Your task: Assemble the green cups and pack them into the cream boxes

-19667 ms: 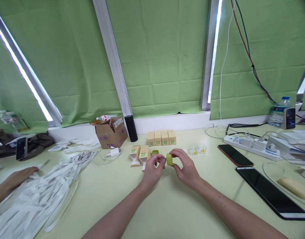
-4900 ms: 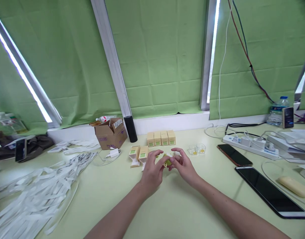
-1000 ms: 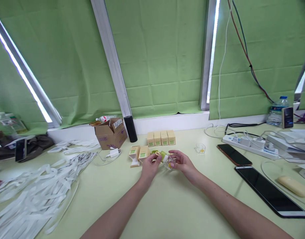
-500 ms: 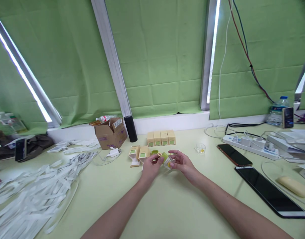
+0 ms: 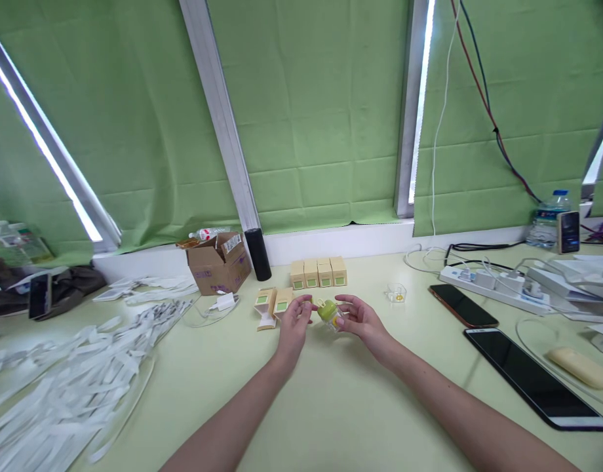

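A small green-capped clear item (image 5: pixel 327 311) with a yellow spot and a pale loop on top is held in my right hand (image 5: pixel 363 324), fingers closed round its right side. At its left side is my left hand (image 5: pixel 294 325), thumb and forefinger drawn together near the loop; whether they touch it is too small to tell. Behind my left hand stand two open small cardboard boxes (image 5: pixel 265 303) with green labels, one partly hidden. Farther back, several closed boxes of the same kind (image 5: pixel 318 273) stand in a row.
A brown carton (image 5: pixel 219 263) and a black cylinder (image 5: pixel 258 254) stand at the back left. White straps (image 5: pixel 85 373) cover the left side. A clear small piece (image 5: pixel 396 293), two phones (image 5: pixel 463 305), a power strip (image 5: pixel 495 289) and cables lie to the right.
My left hand has shifted slightly left and up, its fingers off the green cap. The item now tilts a little more upright in my right hand, with its loop showing.
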The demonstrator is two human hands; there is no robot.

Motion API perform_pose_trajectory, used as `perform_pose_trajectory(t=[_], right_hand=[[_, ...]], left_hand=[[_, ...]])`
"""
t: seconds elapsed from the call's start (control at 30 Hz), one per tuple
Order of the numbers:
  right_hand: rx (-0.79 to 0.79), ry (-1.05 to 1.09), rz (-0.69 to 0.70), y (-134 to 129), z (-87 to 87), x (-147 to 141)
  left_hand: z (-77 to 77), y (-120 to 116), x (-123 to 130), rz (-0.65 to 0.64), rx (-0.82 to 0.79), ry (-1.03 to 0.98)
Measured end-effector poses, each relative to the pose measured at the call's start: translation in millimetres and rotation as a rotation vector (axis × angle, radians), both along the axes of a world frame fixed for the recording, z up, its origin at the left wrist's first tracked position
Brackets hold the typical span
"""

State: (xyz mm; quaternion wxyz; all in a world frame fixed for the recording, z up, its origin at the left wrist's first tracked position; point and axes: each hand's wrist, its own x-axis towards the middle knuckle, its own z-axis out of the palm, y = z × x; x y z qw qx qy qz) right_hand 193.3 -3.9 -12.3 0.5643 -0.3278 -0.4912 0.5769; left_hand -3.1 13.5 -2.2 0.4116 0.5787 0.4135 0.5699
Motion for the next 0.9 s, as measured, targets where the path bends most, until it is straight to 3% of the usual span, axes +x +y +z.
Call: perform_pose_trajectory(t=[0.5,0.9], right_hand=[[0.003,0.119,-0.014,-0.8,-0.7,-3.0],[0.079,-0.032,-0.049,-4.3,1.8,-6.2]], left_hand=[[-3.0,-6.1,1.8,-0.133,0.050,0.050],[0.4,-15.3,9.4,-0.211,0.056,0.133]])
